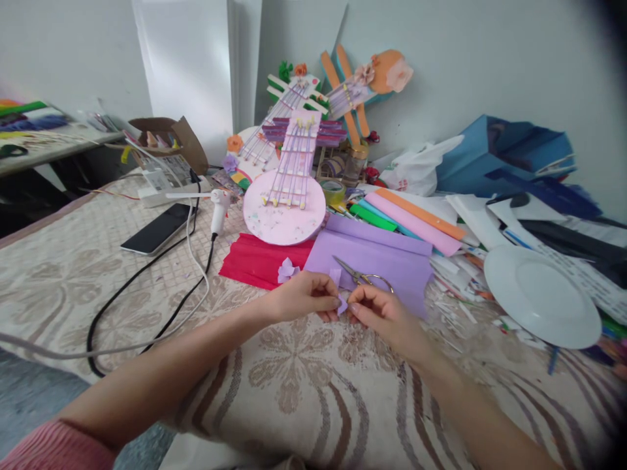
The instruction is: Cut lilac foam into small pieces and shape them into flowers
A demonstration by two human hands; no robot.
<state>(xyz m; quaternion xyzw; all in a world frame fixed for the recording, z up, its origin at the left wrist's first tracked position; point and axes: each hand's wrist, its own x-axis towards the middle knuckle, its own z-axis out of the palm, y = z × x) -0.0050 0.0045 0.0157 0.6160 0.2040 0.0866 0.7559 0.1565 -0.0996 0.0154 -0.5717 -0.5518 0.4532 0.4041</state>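
Observation:
Between finger and thumb, my left hand (pixel 311 297) pinches a small piece of purple crepe paper (pixel 343 305). My right hand (pixel 385 316) is closed in a pinch at the right edge of the same piece. Just behind the hands, scissors (pixel 360 277) with gold handles lie on a purple crepe paper sheet (pixel 377 251). A narrow purple strip (pixel 335 275) sits near my left fingers. On the red crepe paper (pixel 259 258) to the left rests a gathered purple paper petal cluster (pixel 287 269).
A white glue gun (pixel 219 212) with a cord stands left of a pink toy banjo (pixel 284 222). Near the left edge lies a phone (pixel 159 228). Paper rolls (pixel 416 222), a white plate (pixel 543 297) and scraps crowd the right side. Two more decorated instruments lean against the wall.

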